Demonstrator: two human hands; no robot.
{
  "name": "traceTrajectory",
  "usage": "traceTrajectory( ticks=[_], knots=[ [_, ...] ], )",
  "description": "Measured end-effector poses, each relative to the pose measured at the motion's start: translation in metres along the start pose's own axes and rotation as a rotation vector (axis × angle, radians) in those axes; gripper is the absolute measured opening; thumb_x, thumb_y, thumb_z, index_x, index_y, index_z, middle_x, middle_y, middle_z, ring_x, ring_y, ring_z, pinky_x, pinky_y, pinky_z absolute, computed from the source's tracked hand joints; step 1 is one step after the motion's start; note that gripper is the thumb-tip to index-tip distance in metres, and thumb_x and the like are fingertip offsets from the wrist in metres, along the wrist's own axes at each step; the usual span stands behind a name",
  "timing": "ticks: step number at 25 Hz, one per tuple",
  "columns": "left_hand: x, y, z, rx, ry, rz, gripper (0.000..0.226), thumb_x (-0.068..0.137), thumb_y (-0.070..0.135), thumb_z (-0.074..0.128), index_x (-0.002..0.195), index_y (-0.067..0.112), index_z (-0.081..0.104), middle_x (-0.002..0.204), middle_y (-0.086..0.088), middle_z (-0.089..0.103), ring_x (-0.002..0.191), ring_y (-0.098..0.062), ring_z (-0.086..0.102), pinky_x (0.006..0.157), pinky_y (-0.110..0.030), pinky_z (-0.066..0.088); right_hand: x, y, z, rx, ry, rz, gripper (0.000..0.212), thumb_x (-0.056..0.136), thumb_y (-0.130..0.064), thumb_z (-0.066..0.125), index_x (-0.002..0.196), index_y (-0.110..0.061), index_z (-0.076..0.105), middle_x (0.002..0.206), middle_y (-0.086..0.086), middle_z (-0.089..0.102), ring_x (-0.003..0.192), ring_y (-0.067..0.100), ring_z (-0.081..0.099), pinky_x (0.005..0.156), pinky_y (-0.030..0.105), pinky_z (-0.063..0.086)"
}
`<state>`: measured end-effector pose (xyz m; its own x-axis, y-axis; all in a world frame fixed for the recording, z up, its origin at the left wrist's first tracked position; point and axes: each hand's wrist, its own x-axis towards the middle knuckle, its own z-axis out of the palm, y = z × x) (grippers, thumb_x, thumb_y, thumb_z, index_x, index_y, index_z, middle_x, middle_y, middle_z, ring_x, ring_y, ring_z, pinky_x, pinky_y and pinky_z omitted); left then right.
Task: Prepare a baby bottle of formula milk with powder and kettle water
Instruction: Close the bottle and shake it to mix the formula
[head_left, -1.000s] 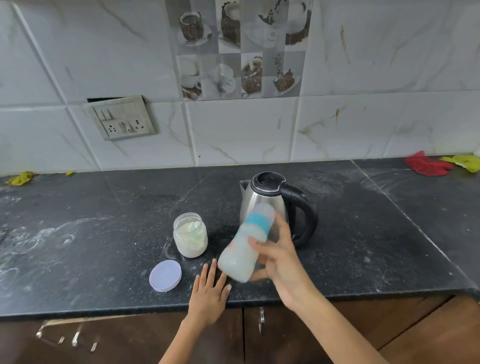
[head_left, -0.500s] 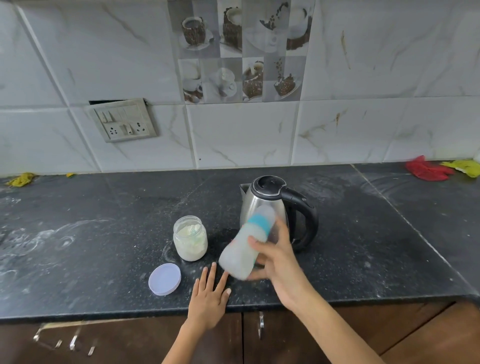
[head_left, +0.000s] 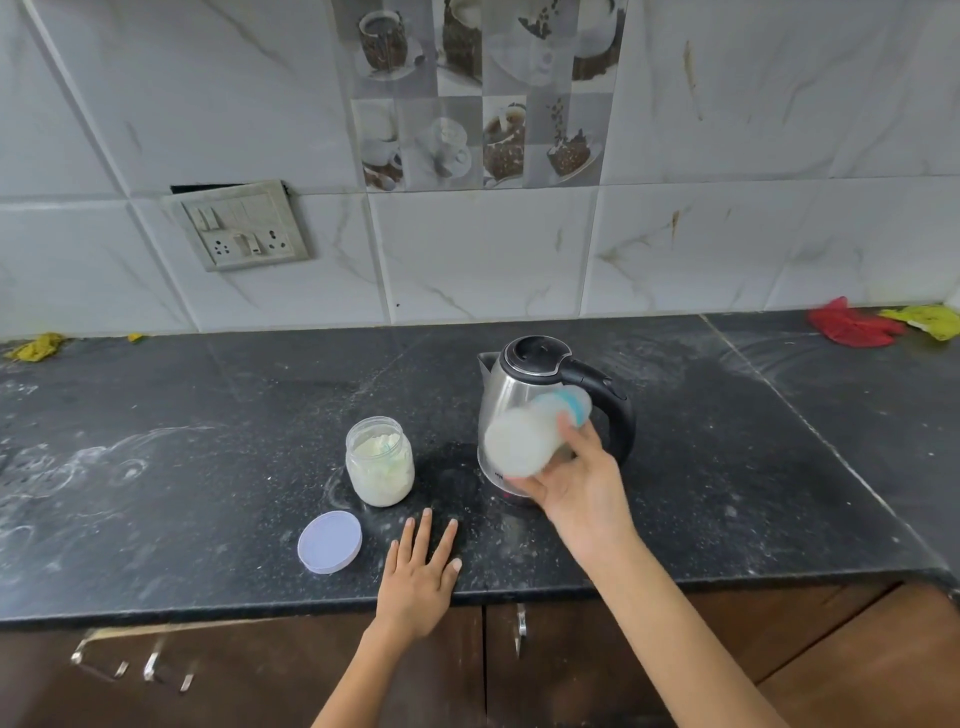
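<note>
Right now the right hand (head_left: 576, 488) is gripping the baby bottle (head_left: 530, 439), fingers wrapped around its lower body, and is holding it in the air in front of the kettle (head_left: 524, 400). The bottle is tilting steeply, its base pointing near and left, its blue collar and clear cap leaning far and right toward the kettle's black handle. Its outline is blurring (so the level inside cannot be read exactly), but the body is looking milky white throughout.

Meanwhile the left hand (head_left: 421, 571) is lying flat on the black countertop (head_left: 156, 467), palm down, fingers spread slightly and holding nothing. It is resting near the counter's near edge, between the loose lid (head_left: 330, 541) on its left and the right forearm.

Standing just far of that lid is the open powder jar (head_left: 380, 460), upright, partly filled with pale powder. The kettle is sitting to the jar's right, apart from it, lid shut and spout facing left.

Against the tiled wall, a red cloth (head_left: 852, 328) and a yellow cloth (head_left: 930, 321) are lying at the far right, and a switch plate (head_left: 239, 226) is hanging crooked at the far left.
</note>
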<state>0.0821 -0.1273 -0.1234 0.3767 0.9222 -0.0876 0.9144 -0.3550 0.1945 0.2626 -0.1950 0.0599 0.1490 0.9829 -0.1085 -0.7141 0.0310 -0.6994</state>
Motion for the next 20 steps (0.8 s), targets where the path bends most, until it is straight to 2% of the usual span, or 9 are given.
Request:
traceTrajectory(
  ticks=[4,6,8,11,13,15,16,18,20],
  knots=[
    [-0.003,-0.002,-0.002,0.013,0.068,0.029,0.062,0.099,0.045,0.0,0.126,0.021,0.05,0.126,-0.012,0.063,0.11,-0.037,0.062,0.081,-0.049,0.054,-0.014,0.015,-0.001,-0.24,-0.164,0.09,0.068,0.081,-0.016,0.07,0.139,-0.038,0.041,0.131,0.01,0.062,0.105,0.031,0.069,0.064,0.047,0.06],
    [-0.003,0.0,-0.008,0.013,-0.025,0.021,0.067,0.097,0.049,-0.003,0.133,0.024,0.047,0.136,-0.009,0.054,0.122,-0.037,0.054,0.092,-0.047,0.048,-0.007,0.015,-0.008,-0.153,-0.14,0.038,0.065,0.081,-0.016,0.068,0.139,-0.034,0.043,0.13,0.013,0.062,0.104,0.029,0.07,0.066,0.045,0.061],
    [-0.002,0.001,-0.005,-0.028,-0.106,-0.014,0.062,0.099,0.046,0.003,0.127,0.028,0.056,0.131,-0.006,0.06,0.115,-0.03,0.061,0.085,-0.041,0.053,-0.004,0.007,-0.006,0.0,-0.102,-0.01,0.062,0.082,-0.02,0.067,0.14,-0.029,0.046,0.133,0.016,0.058,0.105,0.028,0.069,0.067,0.045,0.061],
    [0.0,-0.007,0.005,-0.077,-0.096,0.028,0.052,0.099,0.04,0.013,0.124,0.023,0.056,0.137,-0.009,0.053,0.112,-0.035,0.062,0.082,-0.048,0.053,-0.012,0.017,-0.004,-0.169,-0.213,0.065,0.07,0.077,-0.021,0.073,0.138,-0.038,0.043,0.125,0.01,0.065,0.106,0.027,0.068,0.069,0.045,0.06],
    [0.0,-0.002,-0.007,-0.019,-0.101,0.037,0.074,0.092,0.054,-0.009,0.14,0.024,0.038,0.153,-0.009,0.022,0.135,-0.037,0.037,0.102,-0.051,0.04,-0.008,0.016,-0.008,-0.139,-0.198,0.018,0.086,0.067,-0.027,0.085,0.141,-0.035,0.042,0.12,0.007,0.068,0.105,0.027,0.069,0.071,0.045,0.059],
    [0.0,0.002,-0.005,-0.015,-0.096,0.057,0.094,0.068,0.07,-0.027,0.148,0.031,0.003,0.152,-0.002,-0.015,0.145,-0.026,-0.005,0.118,-0.044,0.01,-0.004,0.007,-0.007,-0.044,-0.141,-0.047,0.097,0.057,-0.031,0.091,0.141,-0.035,0.043,0.121,0.007,0.067,0.105,0.027,0.069,0.07,0.046,0.06],
    [0.0,0.002,-0.003,-0.041,-0.077,0.053,0.103,0.06,0.075,-0.029,0.148,0.032,0.0,0.153,-0.001,-0.017,0.146,-0.025,-0.008,0.118,-0.042,0.003,-0.005,0.008,-0.005,-0.081,-0.141,-0.043,0.093,0.061,-0.028,0.089,0.14,-0.038,0.042,0.122,0.007,0.067,0.105,0.027,0.069,0.07,0.047,0.059],
    [-0.002,-0.001,-0.003,-0.164,-0.102,-0.004,0.102,0.065,0.085,-0.01,0.147,0.031,0.019,0.158,-0.007,0.014,0.146,-0.027,0.013,0.118,-0.042,0.01,-0.014,0.019,0.0,-0.271,-0.219,0.032,0.084,0.073,-0.017,0.077,0.14,-0.044,0.035,0.123,0.007,0.067,0.106,0.028,0.068,0.07,0.046,0.056],
    [-0.008,-0.001,-0.012,-0.192,-0.154,-0.001,0.061,0.09,0.064,0.025,0.135,0.03,0.044,0.144,-0.002,0.045,0.134,-0.025,0.042,0.111,-0.041,0.035,-0.015,0.025,0.002,-0.29,-0.226,0.034,0.083,0.074,-0.016,0.075,0.142,-0.041,0.034,0.121,0.007,0.068,0.104,0.028,0.068,0.067,0.045,0.056]
  ],
)
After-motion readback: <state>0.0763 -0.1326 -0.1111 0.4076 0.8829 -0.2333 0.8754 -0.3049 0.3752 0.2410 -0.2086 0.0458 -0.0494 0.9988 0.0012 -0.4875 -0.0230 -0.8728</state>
